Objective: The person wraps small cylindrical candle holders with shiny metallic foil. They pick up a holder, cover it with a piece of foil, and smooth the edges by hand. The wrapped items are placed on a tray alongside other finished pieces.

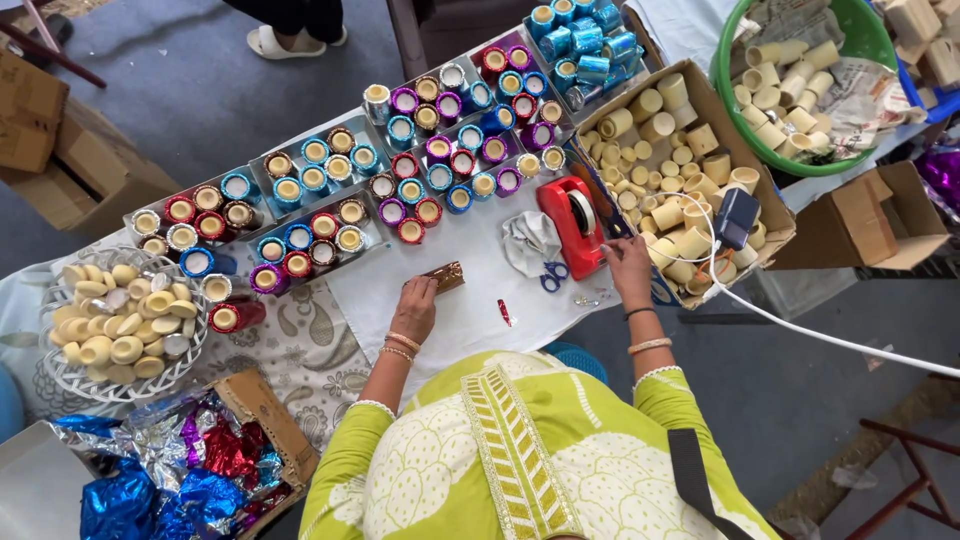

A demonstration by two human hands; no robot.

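Brown foil-wrapped piece [445, 276] pinched at left hand [417, 305] fingertips

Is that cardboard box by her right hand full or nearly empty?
Nearly full. The cardboard box, flaps open, is piled with plain cream tubes almost to its rim; her right hand rests at its near edge.

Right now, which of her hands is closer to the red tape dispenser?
The right hand: it sits just beside the red tape dispenser, at its lower right. The left hand is farther off on the cloth, holding a brown wrapped piece.
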